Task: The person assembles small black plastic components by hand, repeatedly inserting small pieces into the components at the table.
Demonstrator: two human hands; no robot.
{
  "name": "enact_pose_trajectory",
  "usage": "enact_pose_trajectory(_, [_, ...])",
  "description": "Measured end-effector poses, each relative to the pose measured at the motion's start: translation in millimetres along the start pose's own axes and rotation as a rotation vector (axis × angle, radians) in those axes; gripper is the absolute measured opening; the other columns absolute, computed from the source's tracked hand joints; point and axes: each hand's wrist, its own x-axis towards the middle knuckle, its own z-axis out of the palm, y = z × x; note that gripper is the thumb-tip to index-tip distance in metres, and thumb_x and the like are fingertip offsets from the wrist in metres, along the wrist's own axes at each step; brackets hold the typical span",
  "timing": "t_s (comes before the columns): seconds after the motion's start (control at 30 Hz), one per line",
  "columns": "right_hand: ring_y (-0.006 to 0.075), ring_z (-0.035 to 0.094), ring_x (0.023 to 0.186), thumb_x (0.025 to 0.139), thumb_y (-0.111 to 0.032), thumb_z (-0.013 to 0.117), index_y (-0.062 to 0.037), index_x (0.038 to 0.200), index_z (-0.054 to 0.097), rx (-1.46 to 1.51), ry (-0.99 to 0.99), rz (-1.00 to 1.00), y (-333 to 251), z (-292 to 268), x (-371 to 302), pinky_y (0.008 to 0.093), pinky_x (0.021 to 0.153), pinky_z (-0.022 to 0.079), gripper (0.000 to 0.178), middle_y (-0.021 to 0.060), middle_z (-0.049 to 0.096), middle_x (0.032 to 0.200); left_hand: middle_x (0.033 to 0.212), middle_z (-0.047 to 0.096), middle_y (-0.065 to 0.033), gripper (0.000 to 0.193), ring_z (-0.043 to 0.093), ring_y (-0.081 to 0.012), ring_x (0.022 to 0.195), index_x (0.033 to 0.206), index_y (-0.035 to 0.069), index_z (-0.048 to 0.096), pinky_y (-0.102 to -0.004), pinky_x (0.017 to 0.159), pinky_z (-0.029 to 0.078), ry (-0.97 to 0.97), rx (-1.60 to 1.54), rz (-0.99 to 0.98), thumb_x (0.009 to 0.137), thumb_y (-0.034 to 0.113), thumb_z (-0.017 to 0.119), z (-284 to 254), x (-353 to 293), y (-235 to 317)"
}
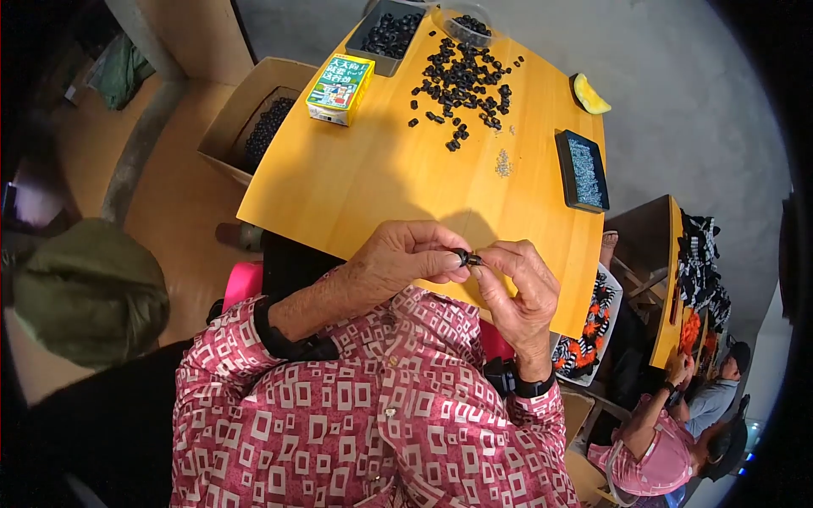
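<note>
Above the near edge of the table (330,224), my two hands meet in front of my chest. My left hand (406,252) pinches a small shiny black part (462,256) between thumb and fingers. My right hand (522,286) grips the other end of it, where a thin dark piece shows; I cannot tell whether that is separate. Fingertips cover much of both. Farther back lies a loose spread of small black ring-like parts (457,78). A little heap of tiny silvery pieces (503,162) sits nearer to me, and a black tray (569,188) of similar silvery pieces stands at the right.
A yellow-green carton (340,89), a grey bin (378,61) of black parts and a clear tub (491,34) stand at the back. A yellow fruit slice (590,95) lies far right. Beside the table are a cardboard box (222,127), a white bin (611,306) and other people (652,453).
</note>
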Motion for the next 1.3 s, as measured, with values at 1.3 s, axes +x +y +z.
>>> enact_pose_trajectory(1.3, [0.0276, 0.062, 0.081, 0.073, -0.002, 0.081, 0.0027, 0.105, 0.068, -0.219, -0.01, -0.067, 5, 33, -8, 0.0367, 0.07, 0.051, 0.035, 0.0123, 0.063, 0.091, 0.102, 0.068, -0.0026, 0.022, 0.063, -0.007, 0.092, 0.112, -0.001, 0.067, -0.0227, 0.084, 0.053, 0.093, 0.216, -0.011, 0.098, 0.017, 0.065, -12, 7, -15])
